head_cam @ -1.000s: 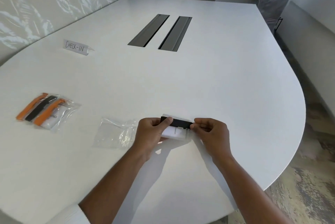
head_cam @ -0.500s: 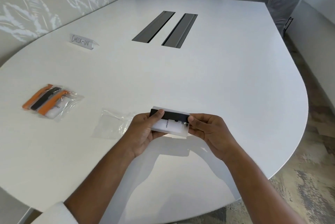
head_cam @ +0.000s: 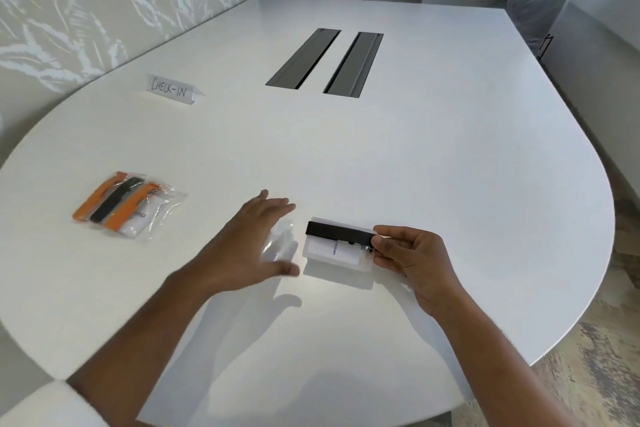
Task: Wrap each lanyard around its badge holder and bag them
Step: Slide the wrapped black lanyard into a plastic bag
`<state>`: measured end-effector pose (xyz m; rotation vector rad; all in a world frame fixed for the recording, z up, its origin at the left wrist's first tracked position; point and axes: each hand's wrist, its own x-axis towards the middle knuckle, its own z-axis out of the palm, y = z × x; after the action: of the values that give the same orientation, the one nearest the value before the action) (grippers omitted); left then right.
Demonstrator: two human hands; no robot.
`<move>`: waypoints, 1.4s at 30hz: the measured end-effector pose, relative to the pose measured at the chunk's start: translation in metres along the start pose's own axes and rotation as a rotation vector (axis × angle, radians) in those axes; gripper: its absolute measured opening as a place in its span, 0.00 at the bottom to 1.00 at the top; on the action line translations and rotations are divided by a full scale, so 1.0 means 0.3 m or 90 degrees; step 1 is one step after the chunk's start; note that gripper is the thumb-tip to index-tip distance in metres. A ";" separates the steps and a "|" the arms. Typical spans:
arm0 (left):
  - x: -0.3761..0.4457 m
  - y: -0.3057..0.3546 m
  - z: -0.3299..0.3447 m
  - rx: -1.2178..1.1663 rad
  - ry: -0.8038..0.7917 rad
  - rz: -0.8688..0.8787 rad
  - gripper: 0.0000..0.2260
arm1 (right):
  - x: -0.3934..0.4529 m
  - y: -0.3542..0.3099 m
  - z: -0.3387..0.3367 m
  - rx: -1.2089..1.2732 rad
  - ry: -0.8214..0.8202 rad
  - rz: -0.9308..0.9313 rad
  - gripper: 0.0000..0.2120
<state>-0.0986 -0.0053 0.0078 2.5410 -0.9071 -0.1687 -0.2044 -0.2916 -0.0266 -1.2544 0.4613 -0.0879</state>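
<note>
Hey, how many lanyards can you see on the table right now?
4. Two orange lanyards and one black lanyard lie in the filled bag at left. Another black lanyard is wrapped around the badge holder held by the right hand. More may be hidden in the bag.

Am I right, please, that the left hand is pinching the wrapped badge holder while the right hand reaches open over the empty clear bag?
Not quite: the hands are swapped. In the head view the right hand pinches the wrapped badge holder at its end, while the left hand reaches open over the empty clear bag.
</note>
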 end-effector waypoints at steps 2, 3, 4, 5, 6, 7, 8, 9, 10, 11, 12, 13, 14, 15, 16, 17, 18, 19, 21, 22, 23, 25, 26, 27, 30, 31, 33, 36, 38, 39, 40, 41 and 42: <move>-0.005 -0.053 -0.011 0.061 -0.067 0.039 0.53 | -0.006 0.016 0.030 -0.008 0.010 0.004 0.10; -0.003 -0.072 -0.010 0.075 -0.074 0.054 0.54 | -0.009 0.021 0.045 -0.013 0.012 0.004 0.10; 0.000 -0.082 -0.007 0.075 -0.073 0.063 0.54 | -0.013 0.025 0.058 -0.017 0.013 0.004 0.10; 0.005 -0.089 -0.004 0.066 -0.068 0.068 0.53 | -0.016 0.030 0.073 -0.023 0.015 0.003 0.10; 0.010 -0.096 -0.001 0.058 -0.060 0.073 0.51 | -0.018 0.034 0.088 -0.028 0.018 0.002 0.10; 0.016 -0.101 0.003 0.054 -0.051 0.080 0.50 | -0.020 0.038 0.102 -0.035 0.021 0.000 0.10; 0.021 -0.105 0.006 0.052 -0.043 0.085 0.48 | -0.023 0.041 0.115 -0.043 0.024 -0.002 0.10; 0.023 -0.106 0.009 0.048 -0.034 0.089 0.46 | -0.024 0.043 0.128 -0.049 0.026 -0.003 0.10; 0.025 -0.108 0.012 0.036 -0.025 0.095 0.45 | -0.026 0.045 0.141 -0.054 0.027 -0.005 0.11; 0.026 -0.110 0.016 0.018 -0.018 0.101 0.44 | -0.027 0.047 0.154 -0.057 0.026 -0.007 0.11; 0.025 -0.111 0.020 -0.003 -0.016 0.107 0.43 | -0.028 0.047 0.167 -0.061 0.025 -0.010 0.11; 0.024 -0.112 0.023 -0.025 -0.021 0.110 0.44 | -0.028 0.047 0.178 -0.065 0.025 -0.014 0.11; 0.023 -0.114 0.025 -0.040 -0.030 0.110 0.47 | -0.028 0.046 0.186 -0.070 0.027 -0.018 0.11; 0.022 -0.119 0.024 -0.042 -0.043 0.111 0.50 | -0.028 0.046 0.193 -0.074 0.032 -0.021 0.11; 0.021 -0.127 0.020 -0.028 -0.056 0.116 0.54 | -0.027 0.044 0.195 -0.075 0.039 -0.022 0.11; 0.021 -0.140 0.011 -0.004 -0.071 0.123 0.58 | -0.026 0.043 0.196 -0.074 0.048 -0.021 0.11; 0.021 -0.156 -0.003 0.021 -0.088 0.129 0.60 | -0.027 0.044 0.195 -0.074 0.057 -0.018 0.10; 0.022 -0.175 -0.022 0.046 -0.109 0.134 0.62 | -0.028 0.045 0.193 -0.073 0.065 -0.014 0.10; 0.026 -0.220 -0.072 0.085 -0.163 0.141 0.63 | -0.031 0.053 0.193 -0.072 0.073 -0.008 0.10; 0.030 -0.241 -0.098 0.103 -0.192 0.144 0.63 | -0.033 0.056 0.195 -0.073 0.074 -0.007 0.10; 0.038 -0.259 -0.122 0.121 -0.216 0.147 0.63 | -0.034 0.058 0.199 -0.076 0.074 -0.005 0.11; 0.058 -0.279 -0.158 0.158 -0.243 0.151 0.60 | -0.037 0.058 0.211 -0.082 0.070 0.001 0.11; 0.069 -0.281 -0.167 0.170 -0.247 0.154 0.59 | -0.038 0.057 0.220 -0.083 0.067 0.004 0.11; 0.080 -0.280 -0.171 0.173 -0.249 0.157 0.58 | -0.039 0.057 0.232 -0.084 0.064 0.006 0.12; 0.106 -0.261 -0.163 0.178 -0.248 0.174 0.54 | -0.041 0.058 0.268 -0.085 0.057 0.013 0.12; 0.112 -0.257 -0.159 0.177 -0.236 0.179 0.53 | -0.041 0.058 0.281 -0.087 0.057 0.014 0.12; 0.120 -0.254 -0.152 0.156 -0.209 0.180 0.49 | -0.040 0.061 0.302 -0.087 0.059 0.013 0.12; 0.119 -0.266 -0.146 0.137 -0.200 0.173 0.46 | -0.040 0.066 0.328 -0.080 0.067 0.007 0.12; 0.116 -0.276 -0.142 0.132 -0.197 0.172 0.46 | -0.043 0.073 0.341 -0.073 0.073 -0.001 0.12; 0.114 -0.280 -0.137 0.120 -0.194 0.174 0.45 | -0.044 0.077 0.348 -0.070 0.076 -0.007 0.12; 0.111 -0.284 -0.132 0.104 -0.194 0.179 0.45 | -0.045 0.083 0.356 -0.069 0.083 -0.015 0.12; 0.108 -0.285 -0.126 0.088 -0.195 0.185 0.45 | -0.045 0.089 0.364 -0.069 0.091 -0.024 0.12; 0.104 -0.285 -0.117 0.076 -0.195 0.193 0.45 | -0.045 0.095 0.371 -0.070 0.101 -0.034 0.12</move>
<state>-0.0161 0.0470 0.0028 2.4848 -1.4444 -0.4290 -0.1794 -0.1787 -0.0234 -1.3742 0.5758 -0.2107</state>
